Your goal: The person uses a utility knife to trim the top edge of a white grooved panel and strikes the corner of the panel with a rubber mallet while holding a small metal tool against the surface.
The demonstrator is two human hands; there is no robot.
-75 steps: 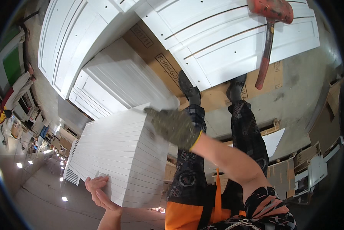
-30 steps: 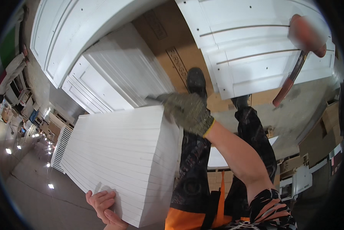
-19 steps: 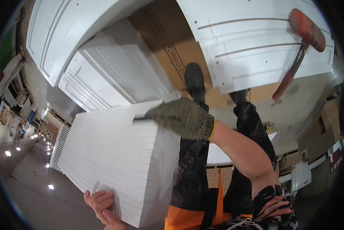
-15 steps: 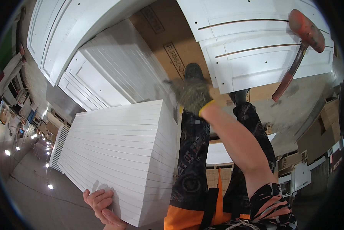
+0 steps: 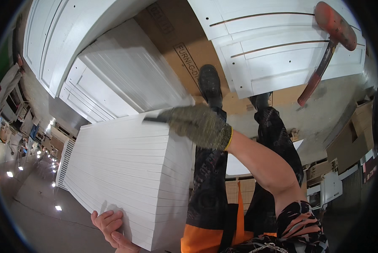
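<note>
A block of white boards (image 5: pixel 117 164), packed side by side with thin seams between them, stands slanted at the lower left. My bare left hand (image 5: pixel 109 227) grips its near left edge with curled fingers. My right hand (image 5: pixel 199 126), in a grey-green knit glove with a yellow cuff, is closed over the far right corner of the block. A dark, flat, narrow piece (image 5: pixel 156 119) sticks out of the gloved fingers to the left, over the boards' far edge. Motion blur hides its kind and whether it touches the boards.
White grooved panels (image 5: pixel 134 71) lie beyond the block on brown cardboard (image 5: pixel 178 31). A red-headed mallet (image 5: pixel 334 27) rests on white panels (image 5: pixel 277 63) at the far right. Cardboard boxes (image 5: pixel 351 135) stand farther right. My dark shoe (image 5: pixel 210 84) is on the cardboard.
My gloved right hand has moved left and nearer, from beside my shoe to the block's far corner, and the dark piece now shows clearly. My left hand stays in place.
</note>
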